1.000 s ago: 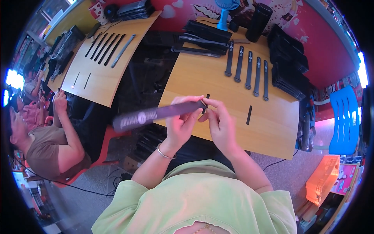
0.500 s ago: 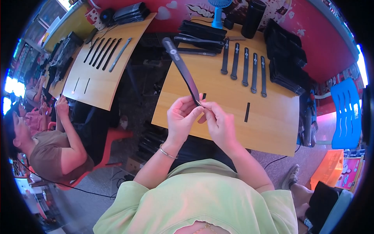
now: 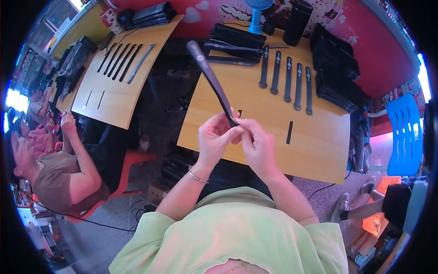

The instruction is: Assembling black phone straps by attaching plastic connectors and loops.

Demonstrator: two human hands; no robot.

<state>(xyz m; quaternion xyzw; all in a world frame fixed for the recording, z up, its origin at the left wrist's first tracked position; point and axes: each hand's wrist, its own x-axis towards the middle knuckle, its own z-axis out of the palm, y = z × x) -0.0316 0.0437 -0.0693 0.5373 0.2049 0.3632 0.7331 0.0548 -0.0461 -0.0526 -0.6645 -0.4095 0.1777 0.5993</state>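
Note:
A long dark strap point(image 3: 211, 73) with a rounded end and a pale printed mark rises at a slant from between my hands. Its lower end is pinched in the fingers of my left hand point(image 3: 214, 138). My right hand point(image 3: 256, 145) meets it there, thumb and forefinger closed on the same end; a small detail at the fingertips is too hidden to make out. Beyond my hands, several similar straps point(image 3: 288, 80) lie side by side on the wooden table point(image 3: 210, 102). A short black strip point(image 3: 289, 132) lies to the right of my hands, and another point(image 3: 240, 113) shows just behind my fingers.
Stacked black straps point(image 3: 237, 34) lie at the table's back left, black bundles point(image 3: 335, 68) at its right. A blue fan point(image 3: 255, 20) and a black bottle point(image 3: 297, 22) stand behind. A co-worker point(image 3: 68, 173) sits at the left table point(image 3: 114, 107). A blue chair point(image 3: 404, 137) stands right.
The strap's upper end has tipped slightly left and turned in my fingers. Both hands stay almost in place. At the lower right, a passing person's legs have moved.

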